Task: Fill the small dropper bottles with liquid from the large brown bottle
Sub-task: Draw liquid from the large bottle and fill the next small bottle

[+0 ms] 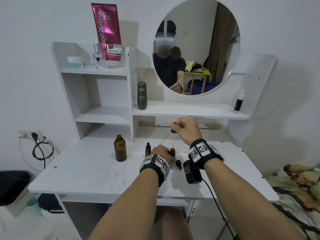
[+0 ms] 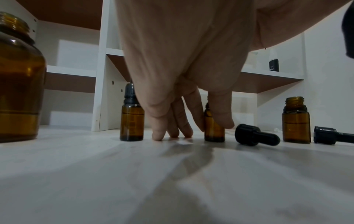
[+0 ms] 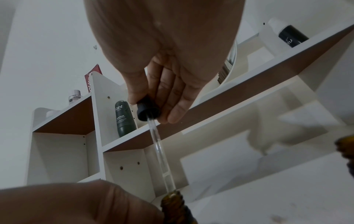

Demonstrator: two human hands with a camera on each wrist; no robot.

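The large brown bottle point(image 1: 120, 148) stands uncapped on the white table point(image 1: 86, 170), left of my hands. My left hand point(image 1: 168, 153) grips a small open amber bottle point(image 1: 172, 152) standing on the table; thumb and index finger wrap its body point(image 2: 214, 133). Above it my right hand point(image 1: 174, 126) pinches the black bulb of a dropper point(image 3: 148, 111). Its glass pipette point(image 3: 161, 151) points down, with the tip at the held bottle's mouth point(image 3: 173, 200). A capped small dropper bottle point(image 1: 147, 149) stands left of my left hand. Another open small bottle point(image 2: 296, 121) stands to the right, hidden in the head view.
Two loose black dropper caps point(image 2: 256, 134) point(image 2: 329, 134) lie on the table by the small bottles. A white shelf unit point(image 1: 103, 116) with a green Kahf bottle point(image 1: 142, 95) and a round mirror point(image 1: 196, 47) rises behind. A black cable point(image 1: 214, 196) runs from my right wrist.
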